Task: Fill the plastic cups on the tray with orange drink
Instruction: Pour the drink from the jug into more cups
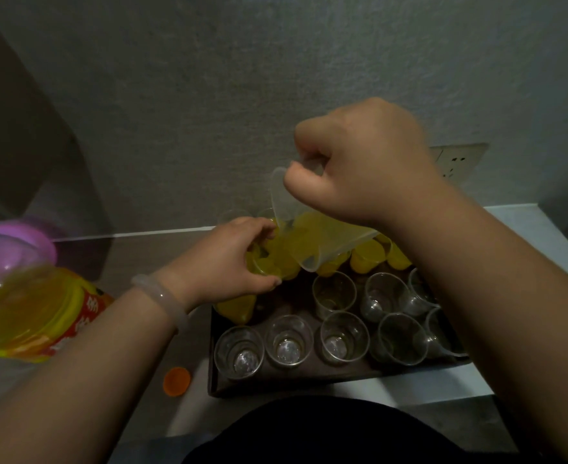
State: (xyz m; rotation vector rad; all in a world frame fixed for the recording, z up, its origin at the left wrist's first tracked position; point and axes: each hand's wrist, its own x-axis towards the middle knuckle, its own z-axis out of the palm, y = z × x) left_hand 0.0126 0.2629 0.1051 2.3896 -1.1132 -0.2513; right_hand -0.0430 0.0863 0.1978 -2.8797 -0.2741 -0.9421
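While your two bare forearms reach forward over the pale counter (426, 385), a small round orange bottle cap (176, 381) lies nearest you, just left of the dark rectangular tray (214, 380). Along the tray's near edge stand clear empty plastic cups (287, 341), with another row of empties behind them. Left of the tray sits a large clear bottle of orange drink with a red-and-yellow label (38, 316), blurred. Farther in, your left hand (229, 259) curls its fingers round a cup of orange drink (269, 264) at the tray's left side. Your right hand (366, 162), clenched on the upper end of a translucent plastic jug (312, 229) holding orange drink, tips it spout-down just beside that cup. Full cups (368, 259) line the far row by the grey wall (275, 61).
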